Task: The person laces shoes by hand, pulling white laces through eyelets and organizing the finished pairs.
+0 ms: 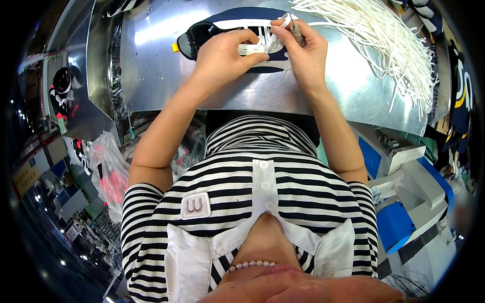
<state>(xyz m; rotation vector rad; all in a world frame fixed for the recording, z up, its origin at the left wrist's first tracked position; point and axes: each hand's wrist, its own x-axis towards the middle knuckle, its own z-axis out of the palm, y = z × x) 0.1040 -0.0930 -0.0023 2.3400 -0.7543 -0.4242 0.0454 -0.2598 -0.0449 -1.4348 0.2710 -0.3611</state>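
Below both hands, 1 striped shirt [227,166] is filling the near view. The left hand [221,56] is pinching narrowly on the white edge of 1 shoe upper [252,49], which is lying between and beneath both hands; its fingers are hiding part of it. The right hand [306,53] is gripping 1 tool [296,35], its thin shaft pointing away; its tip is hard to make out against 1 white lace [284,21] at the fingertips. Right of that hand, the lace pile [386,45] is running off the top edge. The steel table [156,70] is shining beneath.
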